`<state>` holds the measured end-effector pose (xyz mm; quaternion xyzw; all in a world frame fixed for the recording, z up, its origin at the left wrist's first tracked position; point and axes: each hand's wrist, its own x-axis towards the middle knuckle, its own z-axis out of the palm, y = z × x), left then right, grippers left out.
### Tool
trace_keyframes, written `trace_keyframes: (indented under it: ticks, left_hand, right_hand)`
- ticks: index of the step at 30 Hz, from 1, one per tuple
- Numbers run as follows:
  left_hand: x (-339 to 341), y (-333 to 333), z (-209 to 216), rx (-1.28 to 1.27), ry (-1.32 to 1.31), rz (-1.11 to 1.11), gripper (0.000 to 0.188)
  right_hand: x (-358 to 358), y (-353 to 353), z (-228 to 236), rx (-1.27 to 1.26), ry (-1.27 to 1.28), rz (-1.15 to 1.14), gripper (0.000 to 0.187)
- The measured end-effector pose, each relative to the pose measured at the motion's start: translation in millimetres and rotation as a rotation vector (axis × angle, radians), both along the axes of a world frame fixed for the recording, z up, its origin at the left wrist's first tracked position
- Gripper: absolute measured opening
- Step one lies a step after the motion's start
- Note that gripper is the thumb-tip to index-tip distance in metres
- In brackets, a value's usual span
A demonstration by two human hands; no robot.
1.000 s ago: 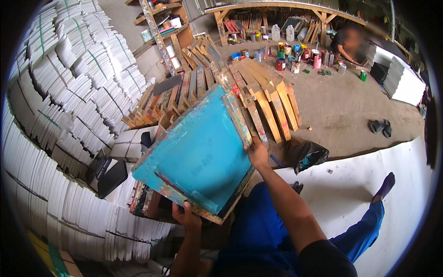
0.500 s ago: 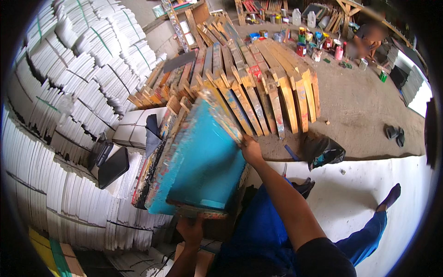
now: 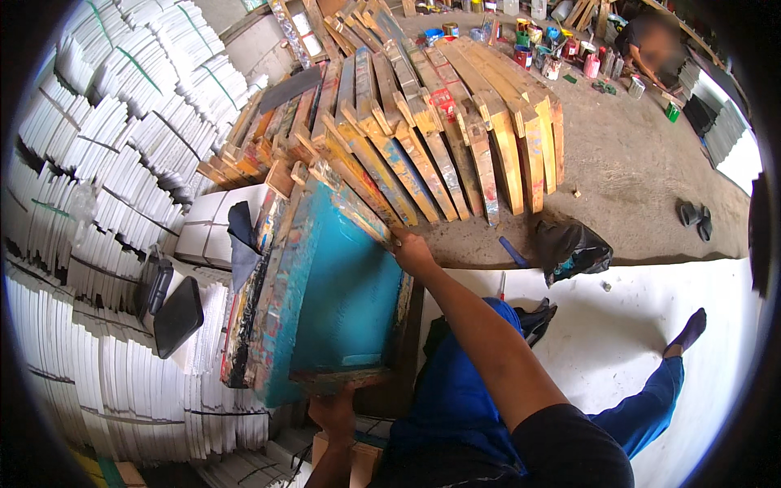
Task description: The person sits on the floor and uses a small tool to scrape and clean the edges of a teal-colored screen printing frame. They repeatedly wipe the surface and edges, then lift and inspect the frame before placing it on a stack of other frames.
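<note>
A paint-stained wooden screen-printing frame (image 3: 346, 285) with teal mesh stands tilted before me. My right hand (image 3: 413, 254) is closed on its upper right edge. Under its lower edge, my left hand (image 3: 333, 409) grips the wood, its fingers partly hidden by the frame. Directly left of it lean other stained frames (image 3: 238, 350), seen edge-on. Beyond the held frame, a long row of wooden frames (image 3: 455, 122) stands side by side.
Strapped stacks of white sheets (image 3: 122, 130) fill the left side, with a black phone-like object (image 3: 179, 315) on one. A black plastic bag (image 3: 572, 248) lies beside a white sheet (image 3: 610, 342) under my leg. Paint cans (image 3: 553, 67) and a person (image 3: 647, 49) are far right.
The screen-printing frame has shifted left, closer to the leaning frames, with both hands still on it. My right hand has moved left along with it.
</note>
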<state>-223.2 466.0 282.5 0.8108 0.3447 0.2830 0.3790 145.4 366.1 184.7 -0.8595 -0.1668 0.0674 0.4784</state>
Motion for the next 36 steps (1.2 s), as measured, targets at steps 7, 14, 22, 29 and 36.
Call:
trace_keyframes:
  ticks: [7, 14, 22, 29, 36]
  left_hand:
    - [-18, 17, -43, 0.018, 0.199, -0.035, 0.044]
    - [-7, 0, -17, -0.069, -0.010, 0.052, 0.041]
    - [5, -12, 2, -0.097, -0.087, -0.005, 0.041]
    - [-16, 7, -19, -0.203, 0.451, -0.128, 0.048]
    - [26, -38, -33, -0.941, 0.233, -0.378, 0.071]
  right_hand:
    - [3, 6, -16, 0.004, 0.011, 0.017, 0.047]
    - [7, 6, -28, -0.020, -0.009, 0.056, 0.048]
    - [-6, -2, -26, -0.061, 0.105, 0.126, 0.081]
    - [-36, -26, -3, 0.056, -0.008, 0.148, 0.084]
    - [-95, -86, 42, 0.154, -0.083, 0.137, 0.076]
